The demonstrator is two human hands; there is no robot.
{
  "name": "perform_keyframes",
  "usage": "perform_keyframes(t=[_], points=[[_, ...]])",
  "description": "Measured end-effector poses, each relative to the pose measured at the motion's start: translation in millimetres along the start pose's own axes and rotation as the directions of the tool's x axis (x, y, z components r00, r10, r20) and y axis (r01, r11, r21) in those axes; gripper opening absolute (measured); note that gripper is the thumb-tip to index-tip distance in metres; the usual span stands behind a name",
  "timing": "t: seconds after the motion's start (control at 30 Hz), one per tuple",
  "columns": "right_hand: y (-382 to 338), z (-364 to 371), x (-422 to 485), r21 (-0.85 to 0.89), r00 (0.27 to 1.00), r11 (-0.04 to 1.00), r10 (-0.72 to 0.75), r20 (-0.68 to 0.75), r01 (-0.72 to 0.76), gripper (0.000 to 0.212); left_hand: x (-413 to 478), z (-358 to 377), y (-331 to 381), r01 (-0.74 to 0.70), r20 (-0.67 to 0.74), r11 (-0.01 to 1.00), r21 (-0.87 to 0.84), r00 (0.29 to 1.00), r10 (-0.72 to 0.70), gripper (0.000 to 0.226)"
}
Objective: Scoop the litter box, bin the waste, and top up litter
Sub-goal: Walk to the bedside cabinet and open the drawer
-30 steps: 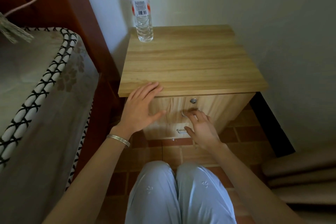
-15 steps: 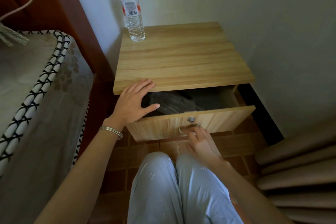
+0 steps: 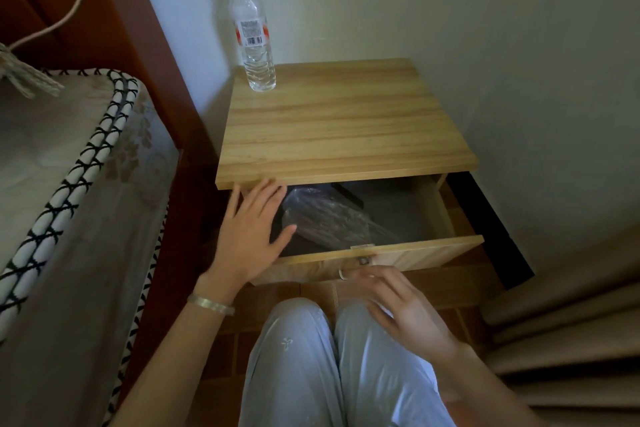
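Head view: right hand point(image 3: 398, 305) blurred, fingers loosely spread just below handle point(image 3: 343, 274), gripping nothing. Left hand point(image 3: 249, 236) flat, fingers straight, over open drawer point(image 3: 415, 253) left end. Clear bag point(image 3: 329, 218) lies inside drawer. 1 bottle point(image 3: 254, 35) upright on cabinet point(image 3: 339, 128) far-left corner

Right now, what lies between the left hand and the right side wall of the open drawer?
In the head view: a crinkled clear plastic bag beside the left hand, then bare dark drawer floor up to the side wall.
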State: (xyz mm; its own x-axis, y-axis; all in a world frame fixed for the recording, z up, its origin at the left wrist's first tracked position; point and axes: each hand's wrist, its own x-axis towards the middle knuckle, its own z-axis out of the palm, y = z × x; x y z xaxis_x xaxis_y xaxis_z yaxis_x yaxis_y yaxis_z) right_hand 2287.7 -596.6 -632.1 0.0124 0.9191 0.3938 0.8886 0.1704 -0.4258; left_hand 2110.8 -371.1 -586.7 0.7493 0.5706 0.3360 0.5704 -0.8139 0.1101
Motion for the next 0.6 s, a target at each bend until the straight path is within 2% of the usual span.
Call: perform_keyframes(t=[0.1,0.2,0.27,0.37,0.47,0.6], points=[[-5.8,-21.4,24.9,0.011,0.991,0.999,-0.041,-0.130,0.043,0.032,-24.0,4.8,18.1,0.042,-0.055,0.995,-0.094,0.997,-0.047,0.058],[-3.4,-26.6,60.9,-0.039,0.991,0.999,-0.012,-0.130,0.007,0.038,-35.5,15.2,27.3,0.099,-0.028,0.988,-0.115,0.994,-0.103,0.056],[4.2,-22.0,85.8,-0.090,0.996,0.994,0.058,-0.061,-0.064,0.045,-39.4,22.1,28.7,0.117,-0.001,0.988,-0.105,0.993,-0.118,0.057],[19.9,-9.2,117.6,-0.032,0.965,0.972,0.234,0.117,-0.232,0.055,-42.2,29.9,28.5,0.114,0.030,0.993,-0.041,0.993,-0.113,0.055],[40.1,8.4,139.4,-0.067,0.890,0.947,0.319,0.325,-0.314,0.066,-41.5,31.4,29.2,0.133,0.036,0.991,-0.005,0.991,-0.133,0.053],[63.9,33.5,152.2,-0.160,0.764,0.914,0.400,0.507,-0.373,0.088,-41.0,33.1,28.9,0.140,0.013,0.990,-0.032,0.990,-0.140,0.052]])
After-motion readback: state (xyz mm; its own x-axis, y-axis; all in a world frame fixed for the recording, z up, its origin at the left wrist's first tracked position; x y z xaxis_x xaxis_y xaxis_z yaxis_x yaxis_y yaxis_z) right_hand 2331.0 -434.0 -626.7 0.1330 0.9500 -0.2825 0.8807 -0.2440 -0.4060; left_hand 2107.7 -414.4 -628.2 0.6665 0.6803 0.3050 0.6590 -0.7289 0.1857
